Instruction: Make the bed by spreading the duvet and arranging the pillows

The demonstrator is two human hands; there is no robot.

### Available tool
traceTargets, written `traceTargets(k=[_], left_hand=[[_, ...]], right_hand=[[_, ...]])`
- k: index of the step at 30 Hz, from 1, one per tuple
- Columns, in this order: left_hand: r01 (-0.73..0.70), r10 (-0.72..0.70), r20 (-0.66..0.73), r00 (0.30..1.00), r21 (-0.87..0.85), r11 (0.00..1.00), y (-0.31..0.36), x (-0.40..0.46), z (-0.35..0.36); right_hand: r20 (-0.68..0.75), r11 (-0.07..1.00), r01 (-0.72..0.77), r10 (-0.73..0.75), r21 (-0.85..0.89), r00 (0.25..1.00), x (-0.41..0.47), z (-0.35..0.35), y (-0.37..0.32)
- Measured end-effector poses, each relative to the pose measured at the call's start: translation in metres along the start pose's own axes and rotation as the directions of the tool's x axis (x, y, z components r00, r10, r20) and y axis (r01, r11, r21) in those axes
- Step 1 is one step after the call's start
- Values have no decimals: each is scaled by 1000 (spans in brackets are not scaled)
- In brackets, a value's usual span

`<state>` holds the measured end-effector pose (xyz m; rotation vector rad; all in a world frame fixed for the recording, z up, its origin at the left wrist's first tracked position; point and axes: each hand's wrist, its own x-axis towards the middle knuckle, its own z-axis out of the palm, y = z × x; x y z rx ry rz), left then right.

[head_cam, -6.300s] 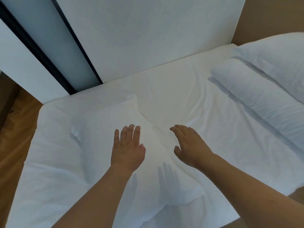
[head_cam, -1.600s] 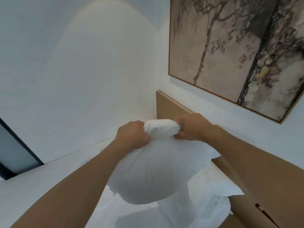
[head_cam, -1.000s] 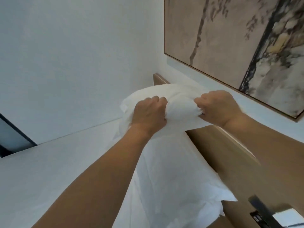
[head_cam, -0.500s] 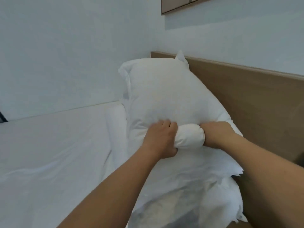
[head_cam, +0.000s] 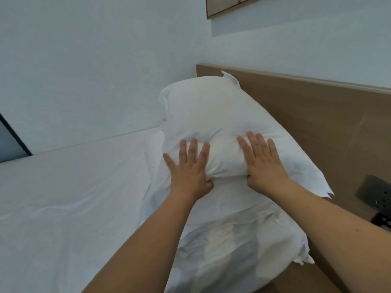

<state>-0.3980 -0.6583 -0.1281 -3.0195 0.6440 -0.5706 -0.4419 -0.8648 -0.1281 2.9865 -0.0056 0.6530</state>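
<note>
wooden headboard [head_cam: 306,115] behind | white pillow [head_cam: 211,115] leaning on it | left hand [head_cam: 190,168], right hand [head_cam: 262,159]: fingers straight, pressing pillow, gripping nothing

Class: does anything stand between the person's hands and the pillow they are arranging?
Nothing visible does. The left hand and right hand press flat, fingers spread, straight on the plump white pillow leaning against the wooden headboard.

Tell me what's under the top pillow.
The top pillow lies on a second pillow, leaning against the headboard. Both hands press it. What lies beneath the second pillow is hidden.
</note>
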Motion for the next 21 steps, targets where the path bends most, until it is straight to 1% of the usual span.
traceTargets(k=[8,11,16,19,21], left_hand=[[-42,43,-6,999,20,999,-5,5,-8],[-65,65,-27,998,16,998,-10,-7,-11],[-85,92,-104,990,70,994,-25,-21,-23],[-89,101,-189,977,73,993,-32,-35,-21],[-87,101,-215,971,74,993,-33,-44,-20]], right_hand=[[8,999,-43,43,-26,999,3,-7,0],[44,999,-51,52,-10,998,-5,-16,-5],[23,998,23,-24,59,999,-17,-32,-13],[-42,988,90,-85,123,995,-30,-35,-20],[-32,987,100,-96,124,995,-37,-37,-24]])
